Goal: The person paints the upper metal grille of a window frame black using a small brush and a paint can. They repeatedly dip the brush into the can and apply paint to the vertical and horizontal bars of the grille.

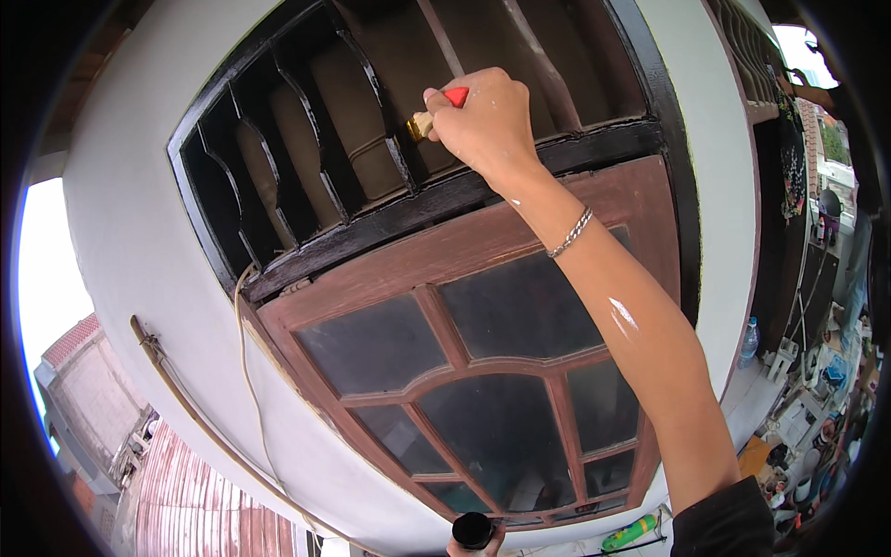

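My right hand (490, 119) is raised and closed round a paintbrush (415, 127) with a red handle and a gold-coloured ferrule. The brush end is beside a wavy wooden slat (369, 79) in the vent above the door; whether the bristles touch it I cannot tell. Slats to its left are glossy black, while a slat on the right (543, 65) is dull brown. Low in the picture, my left hand (494, 540) grips a small round container (473, 530) with a black inside. White paint marks show on my right forearm.
Below the vent is a brown wooden door (445, 288) with dark glass panes, set in a white wall (130, 232). A pale cord (252, 371) and a long pole (200, 418) run down on the left. Clutter (817, 408) covers the right side, with a plastic bottle (749, 342).
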Demonstrator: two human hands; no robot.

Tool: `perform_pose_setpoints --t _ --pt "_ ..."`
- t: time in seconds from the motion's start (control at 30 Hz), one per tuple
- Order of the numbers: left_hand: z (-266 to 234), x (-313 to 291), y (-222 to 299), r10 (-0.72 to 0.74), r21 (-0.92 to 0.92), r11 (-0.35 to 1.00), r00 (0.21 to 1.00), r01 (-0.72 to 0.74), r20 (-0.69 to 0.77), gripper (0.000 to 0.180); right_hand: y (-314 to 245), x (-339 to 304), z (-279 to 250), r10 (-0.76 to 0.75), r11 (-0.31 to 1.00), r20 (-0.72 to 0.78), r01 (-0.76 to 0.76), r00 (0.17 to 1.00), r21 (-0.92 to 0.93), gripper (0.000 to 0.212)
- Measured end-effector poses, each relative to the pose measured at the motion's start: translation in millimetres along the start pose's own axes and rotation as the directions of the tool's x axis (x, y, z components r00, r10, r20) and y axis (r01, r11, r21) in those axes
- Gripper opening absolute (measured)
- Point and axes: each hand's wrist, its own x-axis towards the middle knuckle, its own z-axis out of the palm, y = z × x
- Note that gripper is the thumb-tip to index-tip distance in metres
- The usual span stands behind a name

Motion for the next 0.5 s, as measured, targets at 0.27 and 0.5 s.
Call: perform_pose_setpoints --t 0.27,0.5 --pt "1 -1 24 -0.019 -0.043 0.999 1.000 0.019 -0.002 0.035 -7 10 -5 -0.009 0.996 -0.045 0.005 0.999 -0.089 0.023" --pt "-6 -3 3 -0.086 -0.068 0.994 0.994 0.082 -0.064 0.032 -10 11 -15 -0.045 0.998 -0.095 0.042 0.994 -0.043 0.027"
